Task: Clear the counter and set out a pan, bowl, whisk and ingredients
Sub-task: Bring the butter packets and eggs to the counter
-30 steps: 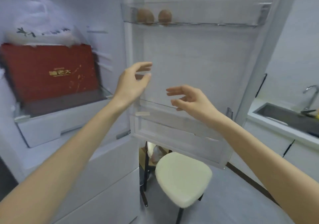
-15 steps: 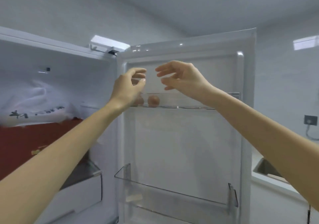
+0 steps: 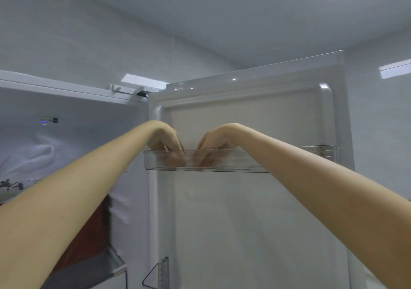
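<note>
White plastic bag [image 3: 33, 155] with dark print, too blurred to read, lies at far left inside the fridge, above a red box [image 3: 93, 228]. The left hand [image 3: 165, 139] bends down at the wrist, its fingers dipping into the left end of the door shelf [image 3: 244, 161]. The right hand [image 3: 213, 141] mirrors it just beside. Brownish shapes show through the clear shelf wall beneath both hands. Fingers and any ingredient cannot be told apart there, so neither grip can be determined. The shelf sits high on the open fridge door [image 3: 255, 222].
</note>
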